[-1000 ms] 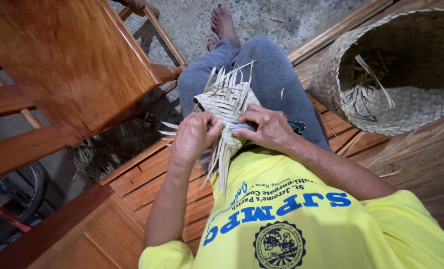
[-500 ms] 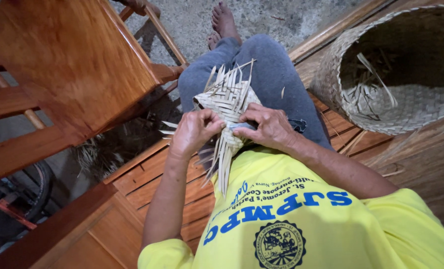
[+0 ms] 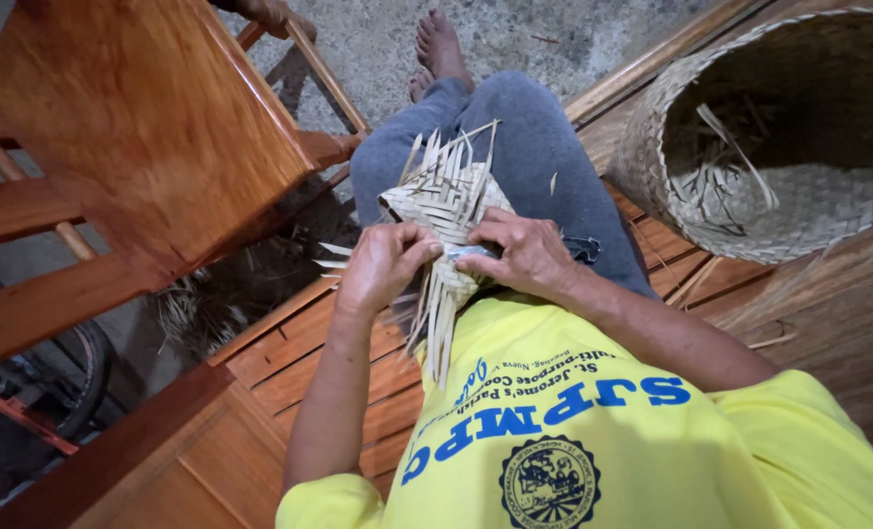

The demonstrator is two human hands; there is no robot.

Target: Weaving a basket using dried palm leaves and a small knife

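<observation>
The person sits on a slatted wooden bench with a half-woven mat of pale dry leaf strips resting on the lap, over a knee in grey trousers. The left hand has its grip closed on the mat's near edge, fingers curled over the strips. The right hand lies just beside it, its grip pinching the weave from the other side. Loose strip ends hang down between the wrists against the yellow shirt. A large round woven basket lies tipped on the bench to the right, with a few strips inside.
</observation>
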